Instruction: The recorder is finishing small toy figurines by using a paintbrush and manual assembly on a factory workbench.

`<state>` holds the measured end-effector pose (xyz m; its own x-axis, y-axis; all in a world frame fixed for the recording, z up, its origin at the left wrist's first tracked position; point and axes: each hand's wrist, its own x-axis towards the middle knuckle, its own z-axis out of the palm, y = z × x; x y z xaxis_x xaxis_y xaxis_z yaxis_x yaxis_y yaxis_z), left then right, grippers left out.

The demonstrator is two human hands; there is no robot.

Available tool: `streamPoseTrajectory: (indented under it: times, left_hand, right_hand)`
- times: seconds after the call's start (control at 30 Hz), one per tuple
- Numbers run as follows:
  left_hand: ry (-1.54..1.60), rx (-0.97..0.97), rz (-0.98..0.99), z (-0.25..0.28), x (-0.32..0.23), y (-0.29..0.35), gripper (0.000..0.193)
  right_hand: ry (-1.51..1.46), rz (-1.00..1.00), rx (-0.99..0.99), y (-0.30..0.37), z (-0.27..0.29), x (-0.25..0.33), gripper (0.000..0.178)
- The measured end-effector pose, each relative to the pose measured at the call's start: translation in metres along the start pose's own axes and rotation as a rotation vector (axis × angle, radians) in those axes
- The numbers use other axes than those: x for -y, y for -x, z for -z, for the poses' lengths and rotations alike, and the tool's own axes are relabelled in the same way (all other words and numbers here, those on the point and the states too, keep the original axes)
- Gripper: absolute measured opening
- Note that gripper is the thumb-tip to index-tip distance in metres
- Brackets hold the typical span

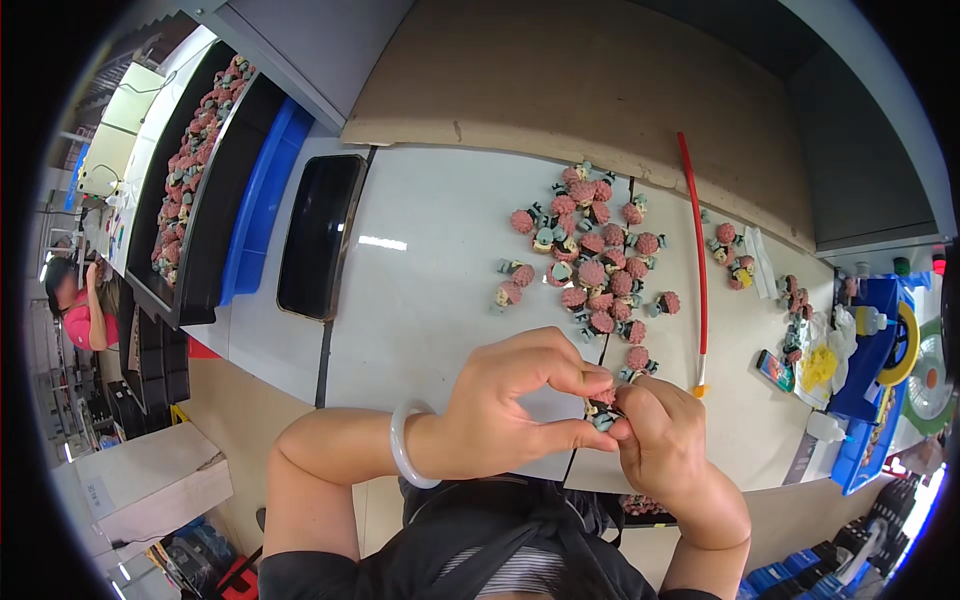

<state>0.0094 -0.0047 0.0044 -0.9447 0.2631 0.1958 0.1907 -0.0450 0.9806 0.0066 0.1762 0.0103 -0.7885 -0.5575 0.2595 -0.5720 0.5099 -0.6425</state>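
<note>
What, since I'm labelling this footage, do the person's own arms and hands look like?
The left hand and right hand are ungloved. A smooth, pale, whitish bangle circles the left wrist; none shows on the right. Short black sleeves leave both forearms uncovered.

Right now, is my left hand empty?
No, the left hand and right hand together hold one small pink-topped figure.

Open tabletop between phone and clustered pink figurines, red brush in the way farther right
</note>
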Motion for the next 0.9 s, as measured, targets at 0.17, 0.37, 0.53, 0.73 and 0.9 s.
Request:
streamPoseTrajectory:
  times: [0.17, 0.37, 0.53, 0.73, 0.9]
  left_hand:
    - [-0.064, -0.008, -0.049, 0.0003, -0.0011, -0.0018, 0.038]
    - [-0.022, 0.005, -0.014, 0.0, 0.0005, -0.0018, 0.038]
    - [-0.036, -0.012, -0.024, 0.0004, 0.0003, -0.0013, 0.038]
    - [-0.056, -0.004, -0.025, 0.0005, 0.002, -0.0025, 0.038]
    - [-0.09, -0.005, -0.04, 0.0014, -0.0011, -0.0027, 0.037]
  right_hand:
    - [-0.058, -0.062, -0.008, 0.0001, -0.0011, 0.0013, 0.023]
    - [0.032, 0.003, -0.007, 0.0012, -0.0012, 0.0002, 0.023]
    - [-0.048, -0.044, 0.007, 0.0006, -0.0028, 0.0004, 0.022]
    - [-0.074, -0.085, 0.046, -0.0002, -0.0011, 0.0001, 0.022]
    - [-0.065, -0.08, 0.053, -0.0008, 0.0011, 0.0018, 0.022]
